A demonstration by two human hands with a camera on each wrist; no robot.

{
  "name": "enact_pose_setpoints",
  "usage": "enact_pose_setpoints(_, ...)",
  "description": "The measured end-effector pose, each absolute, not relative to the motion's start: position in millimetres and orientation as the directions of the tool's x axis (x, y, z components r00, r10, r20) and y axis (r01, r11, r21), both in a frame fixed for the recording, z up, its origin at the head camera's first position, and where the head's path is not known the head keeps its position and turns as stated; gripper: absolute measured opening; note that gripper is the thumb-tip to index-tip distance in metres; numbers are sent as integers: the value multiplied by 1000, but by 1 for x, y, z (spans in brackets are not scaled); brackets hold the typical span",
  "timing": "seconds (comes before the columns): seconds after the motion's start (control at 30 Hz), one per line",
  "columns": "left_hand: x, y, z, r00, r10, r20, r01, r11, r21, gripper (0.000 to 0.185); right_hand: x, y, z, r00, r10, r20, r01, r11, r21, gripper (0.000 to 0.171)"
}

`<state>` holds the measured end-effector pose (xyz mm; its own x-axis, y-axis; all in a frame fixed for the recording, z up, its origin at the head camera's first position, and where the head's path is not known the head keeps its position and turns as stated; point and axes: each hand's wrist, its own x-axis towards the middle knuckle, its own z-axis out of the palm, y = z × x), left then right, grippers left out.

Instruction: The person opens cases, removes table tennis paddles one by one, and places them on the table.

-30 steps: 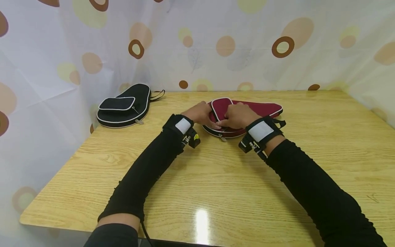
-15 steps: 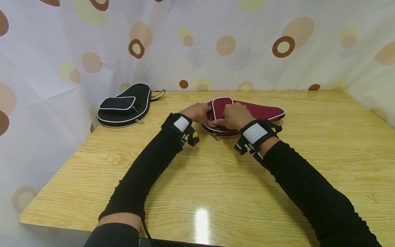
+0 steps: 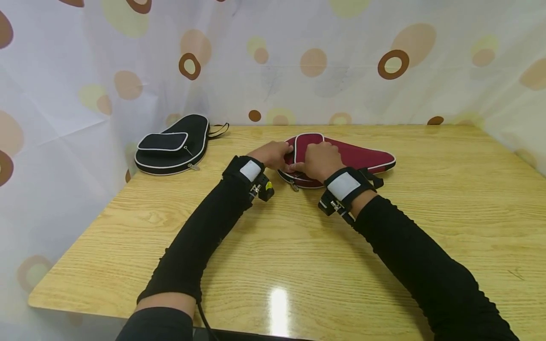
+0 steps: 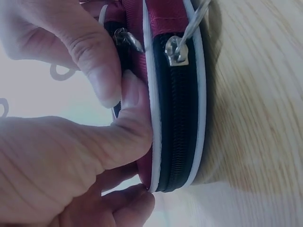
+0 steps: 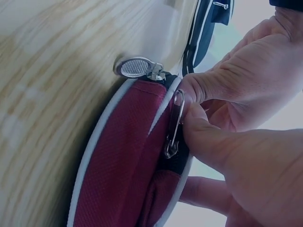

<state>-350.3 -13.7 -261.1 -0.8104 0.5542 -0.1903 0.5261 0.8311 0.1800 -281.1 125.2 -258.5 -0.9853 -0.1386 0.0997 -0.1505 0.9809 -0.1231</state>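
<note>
Compared with one second earlier, both hands had drawn a little nearer to the person, and the red case [image 3: 341, 154] had turned slightly, its narrow end pointing further right. It lay flat in the middle of the table [image 3: 298, 246], with the black case [image 3: 172, 147] well apart at the left.

The left hand [image 3: 273, 155] pinched the rounded edge of the red case between thumb [image 4: 128, 127] and fingers. The right hand [image 3: 317, 160] gripped the thin pocket puller [image 5: 174, 124] between thumb and forefinger.

I judged that the puller could slip, because it was thin and held only by the fingertips. If the left pinch loosened, the case could slide on the smooth wood instead of the zip moving.

Only the wrist views showed the two zips: the left one showed the main slider [image 4: 177, 49] on the black teeth, the right one the round tab [image 5: 137, 67] hanging toward the table. The head view alone showed the black case whole and where both lay.
</note>
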Motion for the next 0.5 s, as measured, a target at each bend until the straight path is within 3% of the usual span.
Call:
enact_pose_setpoints(0.3, -348, -16, -259, -805, 573, -153, 552, 818, 160, 62, -284, 123, -257, -989, -93, 118, -109, 984, -138, 75)
enact_pose_setpoints(0.5, -332, -21, -259, -831, 541, -126, 519, 837, 172, 47, -286, 126, -258, -989, -102, 111, -119, 980, -157, 64)
